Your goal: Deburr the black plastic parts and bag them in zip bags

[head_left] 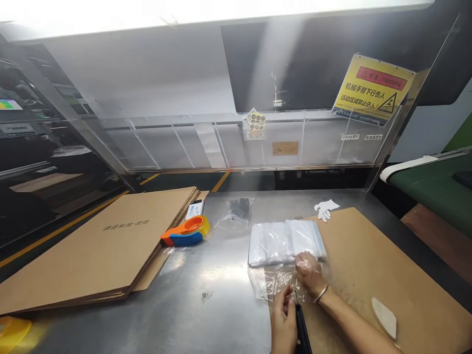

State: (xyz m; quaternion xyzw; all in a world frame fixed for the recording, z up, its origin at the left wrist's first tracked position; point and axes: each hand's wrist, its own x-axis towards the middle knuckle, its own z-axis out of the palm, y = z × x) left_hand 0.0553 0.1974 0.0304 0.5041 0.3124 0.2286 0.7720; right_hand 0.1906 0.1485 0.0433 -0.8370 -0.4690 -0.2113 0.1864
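A clear plastic bag [271, 285] holding a flat stack of white plastic packets [283, 241] lies on the metal table, partly over a cardboard sheet. My right hand [309, 273] is closed on the near edge of the clear bag, fingers pinched. Just nearer and to the left, my left hand [283, 322] has its fingers curled round a long black object [302, 330] with a thin dark tip pointing away from me. The kind of this object cannot be made out, and its lower end is cut off by the frame.
Flat cardboard sheets [96, 246] are stacked on the left, beside an orange and blue tape dispenser [186, 232] and a white box [194, 210]. A white glove [326, 210], a clear bag with dark contents [238, 211] and a pale curved piece [384, 317] lie about. A transparent panel stands behind.
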